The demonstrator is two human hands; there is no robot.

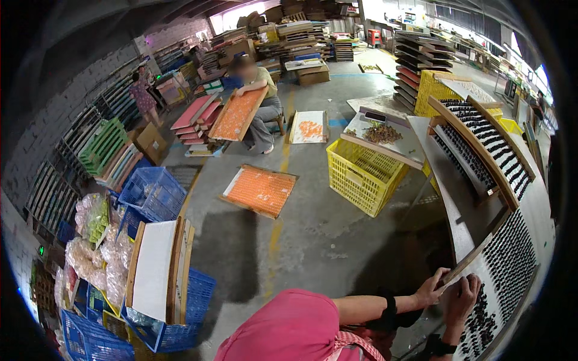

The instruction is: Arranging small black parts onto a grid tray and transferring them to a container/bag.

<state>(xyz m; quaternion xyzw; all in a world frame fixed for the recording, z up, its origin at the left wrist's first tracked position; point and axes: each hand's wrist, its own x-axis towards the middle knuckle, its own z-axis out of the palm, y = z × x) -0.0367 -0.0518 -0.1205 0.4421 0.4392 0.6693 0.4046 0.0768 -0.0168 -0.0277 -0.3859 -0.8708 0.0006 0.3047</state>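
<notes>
A wood-framed tray (512,259) with a white surface lies at the right, covered in rows of small black pieces. Loose black pieces (481,319) are heaped on its near end. My left hand (431,289) is closed at the tray's left wooden edge, its fingers bent against the rim. Just right of it, my right hand (462,296) hovers over or touches the white surface with fingers curled together. Whatever is in its fingertips is hidden. Dark bands circle both my wrists.
Behind my tray stand more trays of black pieces (484,141) on a table. A yellow crate (364,174) supports a board with brown pieces (382,133). Orange-filled trays (260,190) lie on the floor, where a seated person (260,90) holds another. Blue crates (153,192) stand left.
</notes>
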